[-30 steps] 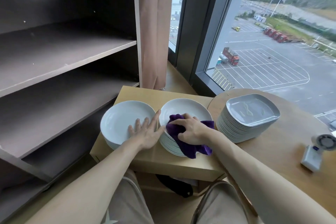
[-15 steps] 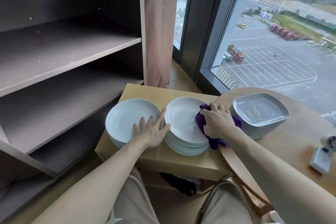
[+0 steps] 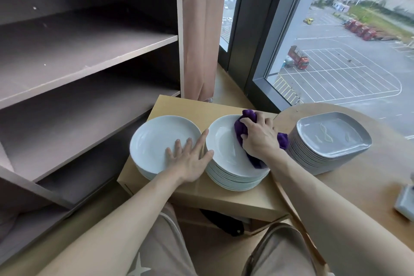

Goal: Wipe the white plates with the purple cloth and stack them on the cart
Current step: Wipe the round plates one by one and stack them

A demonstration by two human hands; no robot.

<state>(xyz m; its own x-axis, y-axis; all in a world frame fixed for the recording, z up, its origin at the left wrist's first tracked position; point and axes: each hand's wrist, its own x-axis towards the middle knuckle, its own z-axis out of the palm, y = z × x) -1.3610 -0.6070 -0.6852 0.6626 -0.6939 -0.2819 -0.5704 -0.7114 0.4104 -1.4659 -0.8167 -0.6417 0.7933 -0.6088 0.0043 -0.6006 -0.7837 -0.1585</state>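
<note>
Plates (image 3: 226, 148): two white stacks on the low tabletop (image 3: 201, 195). Right hand (image 3: 259, 139), fingers (image 3: 251, 124) curled, grips the bunched cloth (image 3: 243, 127) on the right stack's top plate. Left hand (image 3: 190, 157) lies flat, fingers spread, on the left stack. Glazed and rigid, probably slippery and breakable; best lifted by opposite rims.

Light: soft, even daylight from the window (image 3: 336, 63) on the right.
Shadows: the shelves (image 3: 78, 51) at left sit dim and grey.
Glare: mild pale sheen on the white plates (image 3: 156, 139).
Distortion: wide-angle bending toward the edges.
Focus: mostly sharp, corners slightly soft.
</note>
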